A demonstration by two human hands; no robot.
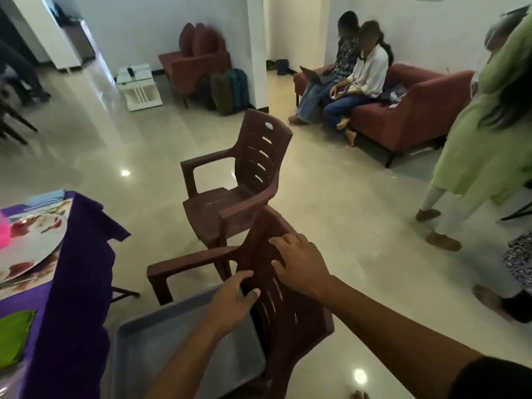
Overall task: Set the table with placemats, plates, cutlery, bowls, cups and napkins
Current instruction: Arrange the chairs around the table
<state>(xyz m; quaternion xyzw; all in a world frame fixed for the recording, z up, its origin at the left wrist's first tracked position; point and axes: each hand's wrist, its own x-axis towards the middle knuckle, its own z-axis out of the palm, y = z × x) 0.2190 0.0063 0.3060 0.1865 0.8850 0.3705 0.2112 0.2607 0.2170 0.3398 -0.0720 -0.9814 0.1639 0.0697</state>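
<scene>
A brown plastic chair (290, 318) stands tilted right in front of me, with a grey tray (172, 349) on its seat. My left hand (230, 303) grips the left edge of the chair's backrest between thumb and fingers. Higher up the backrest lies my right hand (300, 264), fingers spread flat against the slats. At the left edge is the table under a purple cloth (77, 272). It carries a flowered plate (31, 243) on a printed placemat (43, 279), a green napkin (14, 338) and something pink (4, 231).
A second brown chair (239, 180) stands just beyond the first. A person in green (483, 145) stands at the right, and two people sit on a red sofa (417, 110). Bags (230, 90) and a white stand (141, 87) lie at the back.
</scene>
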